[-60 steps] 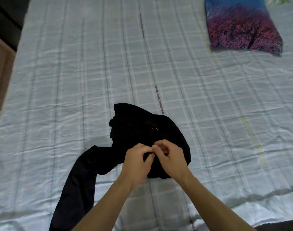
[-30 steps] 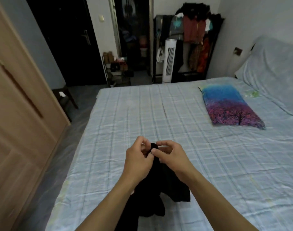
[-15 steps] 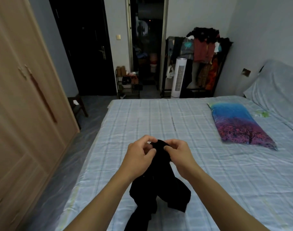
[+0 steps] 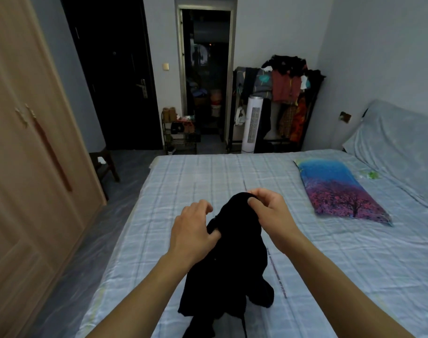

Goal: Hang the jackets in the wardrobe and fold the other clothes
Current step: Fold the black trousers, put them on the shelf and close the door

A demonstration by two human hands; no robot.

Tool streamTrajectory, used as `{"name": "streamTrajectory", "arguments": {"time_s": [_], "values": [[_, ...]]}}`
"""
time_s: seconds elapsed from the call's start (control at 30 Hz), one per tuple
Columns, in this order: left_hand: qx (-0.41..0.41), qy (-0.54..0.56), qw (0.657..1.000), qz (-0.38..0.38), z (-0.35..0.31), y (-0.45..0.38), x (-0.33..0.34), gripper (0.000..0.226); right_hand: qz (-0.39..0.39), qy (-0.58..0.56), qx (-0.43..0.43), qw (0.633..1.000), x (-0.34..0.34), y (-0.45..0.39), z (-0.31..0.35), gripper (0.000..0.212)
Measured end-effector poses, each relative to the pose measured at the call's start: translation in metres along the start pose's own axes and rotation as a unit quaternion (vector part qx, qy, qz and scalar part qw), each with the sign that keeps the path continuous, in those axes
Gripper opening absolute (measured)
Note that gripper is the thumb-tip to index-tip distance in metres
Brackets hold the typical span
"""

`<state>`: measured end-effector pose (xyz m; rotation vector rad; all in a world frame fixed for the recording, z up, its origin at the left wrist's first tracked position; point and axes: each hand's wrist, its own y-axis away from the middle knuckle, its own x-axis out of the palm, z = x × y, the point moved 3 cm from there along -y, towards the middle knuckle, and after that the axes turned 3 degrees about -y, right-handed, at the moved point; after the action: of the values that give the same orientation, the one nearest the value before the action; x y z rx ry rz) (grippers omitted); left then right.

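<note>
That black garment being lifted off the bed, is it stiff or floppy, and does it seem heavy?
Likely floppy: the black garment hangs in limp folds from where the right hand pinches its top. Probably light, since a fingertip pinch holds it up. It should not slide about much; its lower end trails on the bed.

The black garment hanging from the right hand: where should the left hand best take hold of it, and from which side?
Probably the top edge of the black garment, just left of where the right hand pinches its peak. The left hand is already beside that upper fold, its thumb touching the cloth, so it can come in from the left. The garment's bulk hangs bunched below toward the bed, so a lower grip would not spread it.
</note>
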<state>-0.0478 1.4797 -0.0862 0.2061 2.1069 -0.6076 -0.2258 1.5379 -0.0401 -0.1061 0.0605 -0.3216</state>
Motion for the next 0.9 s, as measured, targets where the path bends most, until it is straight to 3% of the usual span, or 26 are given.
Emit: {"name": "streamTrajectory", "arguments": {"time_s": [0.13,0.3,0.57,0.77,0.9], "values": [[0.000,-0.022,0.999,0.032,0.007,-0.003,0.015,0.020,-0.016,-0.020,-0.026,0.999,-0.010,-0.002,0.014,0.020],[-0.005,0.134,0.973,0.186,0.014,-0.004,0.022,0.047,-0.067,-0.061,-0.025,0.996,-0.026,-0.007,0.019,0.021],[0.000,0.050,0.986,0.160,0.027,0.004,0.047,0.022,-0.070,-0.086,-0.019,0.994,-0.033,-0.015,0.019,0.020],[-0.067,0.023,0.985,0.158,0.056,0.019,0.083,0.005,-0.076,-0.116,-0.015,0.990,-0.043,-0.019,0.015,0.017],[-0.124,0.041,0.983,0.131,0.073,0.030,0.102,0.029,-0.077,-0.119,-0.015,0.990,-0.051,-0.022,0.008,0.017]]}}
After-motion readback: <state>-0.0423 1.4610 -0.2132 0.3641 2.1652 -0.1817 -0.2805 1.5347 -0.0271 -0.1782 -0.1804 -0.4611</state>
